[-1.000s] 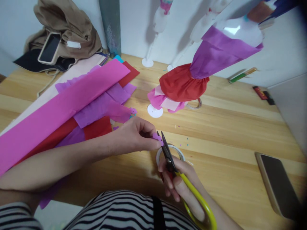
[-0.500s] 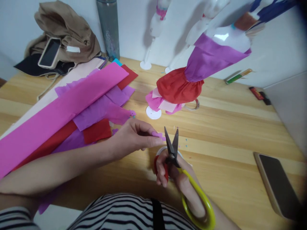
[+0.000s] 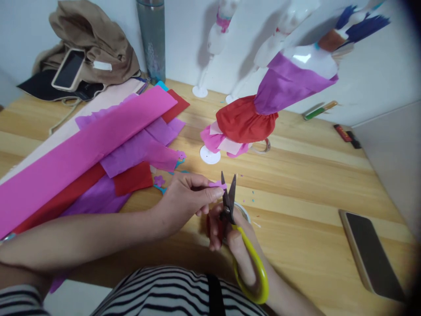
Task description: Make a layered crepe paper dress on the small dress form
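Observation:
My left hand [image 3: 187,195] pinches a small purple paper scrap [image 3: 217,184] between thumb and fingers. My right hand [image 3: 235,243] grips yellow-handled scissors [image 3: 230,206], whose dark blades stand slightly apart around the scrap. A white tape roll [image 3: 242,211] lies on the wooden table [image 3: 312,184] just under the scissors. Tiny cut bits of paper speckle the wood near the blades.
Pink, purple and red tissue sheets [image 3: 98,149] cover the left of the table. A white figure dressed in red and purple paper [image 3: 263,105] leans at centre back. A phone [image 3: 368,252] lies at the right, a brown bag with another phone [image 3: 70,68] at back left, beside a bottle [image 3: 151,39].
The scissors went from shut to wide open, then narrowed on the scrap. Both hands drifted slightly left and nearer, and the scrap now sits between the blades.

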`<state>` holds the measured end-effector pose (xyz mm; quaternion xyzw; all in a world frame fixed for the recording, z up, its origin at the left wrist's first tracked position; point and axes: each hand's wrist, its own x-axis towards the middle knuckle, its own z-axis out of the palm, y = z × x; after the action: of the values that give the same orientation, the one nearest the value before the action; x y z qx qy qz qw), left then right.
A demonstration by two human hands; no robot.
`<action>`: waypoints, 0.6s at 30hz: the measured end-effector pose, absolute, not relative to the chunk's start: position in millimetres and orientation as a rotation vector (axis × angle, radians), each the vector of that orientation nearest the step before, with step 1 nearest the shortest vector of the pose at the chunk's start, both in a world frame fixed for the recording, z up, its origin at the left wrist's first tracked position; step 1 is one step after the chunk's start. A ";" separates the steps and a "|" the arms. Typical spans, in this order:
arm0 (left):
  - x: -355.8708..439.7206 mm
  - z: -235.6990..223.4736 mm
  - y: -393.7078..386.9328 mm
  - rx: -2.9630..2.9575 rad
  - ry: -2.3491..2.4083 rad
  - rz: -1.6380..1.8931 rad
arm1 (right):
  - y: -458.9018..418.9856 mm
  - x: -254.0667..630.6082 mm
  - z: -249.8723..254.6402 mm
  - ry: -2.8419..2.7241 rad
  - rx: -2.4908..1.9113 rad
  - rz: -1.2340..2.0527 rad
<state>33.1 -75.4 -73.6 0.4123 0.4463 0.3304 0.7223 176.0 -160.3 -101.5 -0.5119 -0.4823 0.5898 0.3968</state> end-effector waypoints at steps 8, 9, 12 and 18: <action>33.7 -70.3 -74.8 0.896 1.018 0.695 | -158.7 180.5 -103.7 -1.311 -1.318 1.475; 33.7 -69.9 -74.8 0.889 1.019 0.687 | -158.6 180.5 -103.9 -1.307 -1.311 1.479; 33.6 -69.5 -74.8 0.866 1.013 0.672 | -158.2 180.1 -104.3 -1.302 -1.291 1.494; 33.7 -69.9 -75.3 0.847 0.994 0.679 | -158.7 179.2 -106.0 -1.305 -1.305 1.470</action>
<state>33.7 -75.3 -69.9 0.3862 0.4532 0.3097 0.7413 179.2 -158.7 -106.0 -0.5113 -0.5115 0.5758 0.3813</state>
